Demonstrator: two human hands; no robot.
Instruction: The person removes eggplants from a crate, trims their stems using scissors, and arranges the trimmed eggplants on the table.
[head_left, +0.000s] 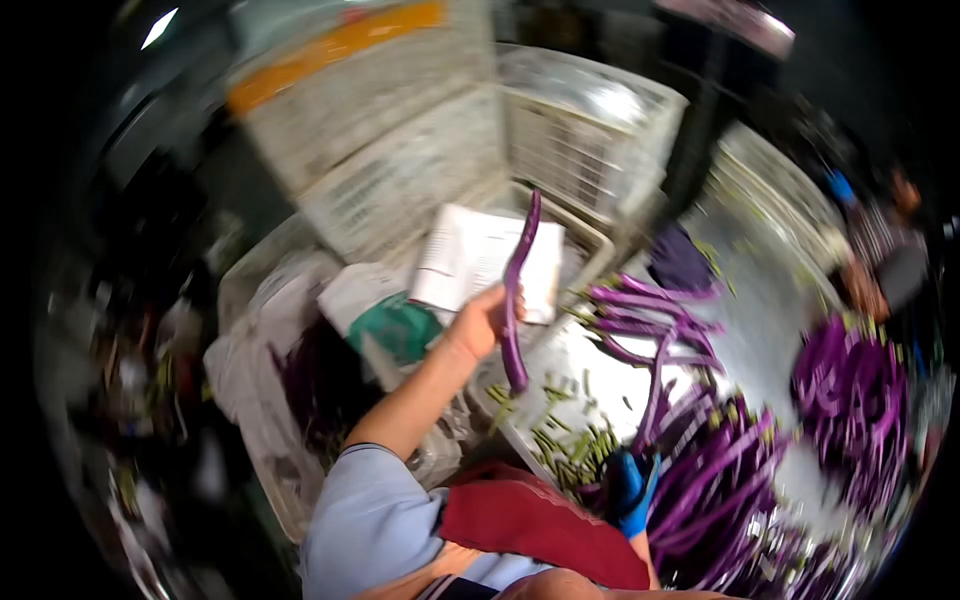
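My left hand [482, 320] is bare and closed around the middle of a long purple eggplant [515, 262], holding it up nearly upright. My right hand [632, 497] wears a blue glove and is low beside a large heap of long eggplants [715, 475]. Blur hides its fingers and whether they hold anything. Green cut stem pieces [572, 452] lie scattered just left of that glove. Farther up the table, several more eggplants [650, 325] lie side by side, near a dark purple cloth-like bundle [682, 262].
Stacked white crates [400, 150] stand ahead, with a slatted crate [575, 140] beside them. On the left, a crate with plastic lining [245, 360] holds dark eggplants. Printed paper [465, 255] lies beyond my left hand. Another person [885, 250] works at the right, near another eggplant heap [850, 400].
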